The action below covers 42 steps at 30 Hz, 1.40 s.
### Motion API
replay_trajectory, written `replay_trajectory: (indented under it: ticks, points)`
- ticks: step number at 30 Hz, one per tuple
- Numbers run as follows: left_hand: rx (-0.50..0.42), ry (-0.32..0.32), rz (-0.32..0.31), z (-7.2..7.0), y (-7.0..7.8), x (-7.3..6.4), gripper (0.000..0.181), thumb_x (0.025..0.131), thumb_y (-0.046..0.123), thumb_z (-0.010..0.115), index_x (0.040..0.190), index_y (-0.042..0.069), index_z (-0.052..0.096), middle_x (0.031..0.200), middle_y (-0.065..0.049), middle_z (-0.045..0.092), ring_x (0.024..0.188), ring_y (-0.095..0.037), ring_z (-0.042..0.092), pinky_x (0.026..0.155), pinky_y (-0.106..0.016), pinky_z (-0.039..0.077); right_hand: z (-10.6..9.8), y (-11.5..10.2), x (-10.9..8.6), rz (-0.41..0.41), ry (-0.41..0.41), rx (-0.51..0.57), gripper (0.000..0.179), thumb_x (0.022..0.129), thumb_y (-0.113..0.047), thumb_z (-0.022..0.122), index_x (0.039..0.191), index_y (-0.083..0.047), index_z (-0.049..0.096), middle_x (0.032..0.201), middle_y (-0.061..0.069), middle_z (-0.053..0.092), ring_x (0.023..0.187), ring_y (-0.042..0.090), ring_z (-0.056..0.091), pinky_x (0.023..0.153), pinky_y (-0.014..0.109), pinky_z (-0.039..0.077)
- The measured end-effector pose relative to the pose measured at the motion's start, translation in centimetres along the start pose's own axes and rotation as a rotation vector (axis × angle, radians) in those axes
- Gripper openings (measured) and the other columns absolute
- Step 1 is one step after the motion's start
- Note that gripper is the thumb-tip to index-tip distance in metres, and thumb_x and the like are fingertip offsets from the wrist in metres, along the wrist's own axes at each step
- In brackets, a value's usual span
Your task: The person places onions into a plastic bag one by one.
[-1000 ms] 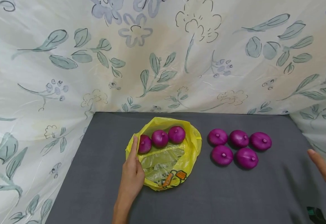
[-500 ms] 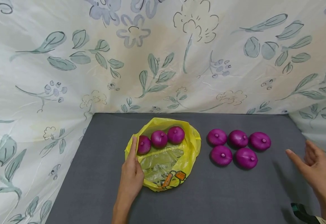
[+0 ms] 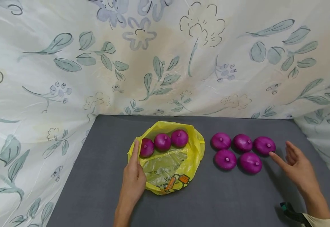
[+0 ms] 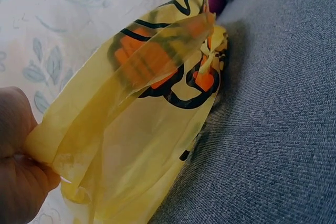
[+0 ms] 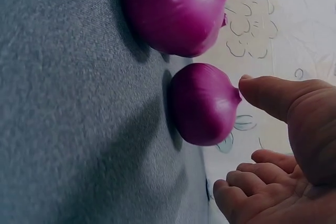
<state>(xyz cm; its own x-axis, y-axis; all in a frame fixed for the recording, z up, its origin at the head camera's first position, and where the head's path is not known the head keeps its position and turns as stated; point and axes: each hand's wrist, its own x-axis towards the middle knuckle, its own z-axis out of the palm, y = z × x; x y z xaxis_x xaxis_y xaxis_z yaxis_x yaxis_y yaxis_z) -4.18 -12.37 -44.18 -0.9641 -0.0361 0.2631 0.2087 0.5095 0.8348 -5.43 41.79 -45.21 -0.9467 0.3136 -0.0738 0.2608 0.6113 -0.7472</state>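
Note:
My left hand (image 3: pixel 134 176) pinches the left rim of a yellow plastic bag (image 3: pixel 194 148), which lies with its mouth spread. In the left wrist view the thumb and fingers hold the film of the bag (image 4: pixel 121 124). Three purple onions (image 3: pixel 162 142) rest inside it, along the far side. More onions (image 3: pixel 251 163) sit to the right of the bag in two rows. Beside the rightmost back onion (image 3: pixel 264 145) is my right hand (image 3: pixel 299 168), thumb and fingers apart around nothing. The right wrist view has the thumb tip close to the stem of an onion (image 5: pixel 205 106).
A dark grey cloth (image 3: pixel 210 201) covers the table. Behind and at both sides hangs a pale curtain (image 3: pixel 159 37) with leaf and flower prints, right at the table's edges. A dark strap (image 3: pixel 291 212) shows at my right wrist.
My right hand has moved left from the right edge, up to the rightmost onion. The left hand, bag and onions stay in place.

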Motion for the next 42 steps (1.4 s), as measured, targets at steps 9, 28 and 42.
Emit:
replay_trajectory:
  ticks: [9,28,42]
  points:
    - [-0.002,0.002,0.005,0.0,-0.2,-0.2,0.076,0.105,-0.011,0.039,0.171,0.022,0.022,0.054,0.010,0.029,0.048,-0.001,0.017,0.049,-0.022,0.028,0.9,-0.8,0.6,-0.012,-0.013,-0.025,0.104,0.100,-0.053,0.068,0.172,-0.021,0.000,0.174,0.014,0.001,0.157,0.044,0.009,0.099,-0.002,0.020]
    - [-0.026,-0.008,0.078,0.0,-0.7,-0.4,0.081,0.100,-0.019,0.039,0.171,0.018,0.023,0.056,0.013,0.026,0.049,0.002,0.014,0.048,-0.019,0.023,2.7,-0.8,1.2,-0.052,-0.027,-0.006,0.107,0.099,-0.048,0.072,0.172,-0.015,0.001,0.174,0.019,0.002,0.159,0.037,0.006,0.107,0.001,0.017]
    - [-0.026,-0.001,0.077,-0.2,-1.1,-0.4,0.082,0.100,-0.019,0.040,0.171,0.020,0.024,0.056,0.013,0.026,0.048,0.002,0.014,0.047,-0.020,0.023,3.7,-1.2,2.1,-0.069,-0.012,-0.048,0.107,0.099,-0.046,0.073,0.171,-0.008,0.004,0.170,0.031,0.012,0.154,0.050,0.015,0.123,0.058,0.017]
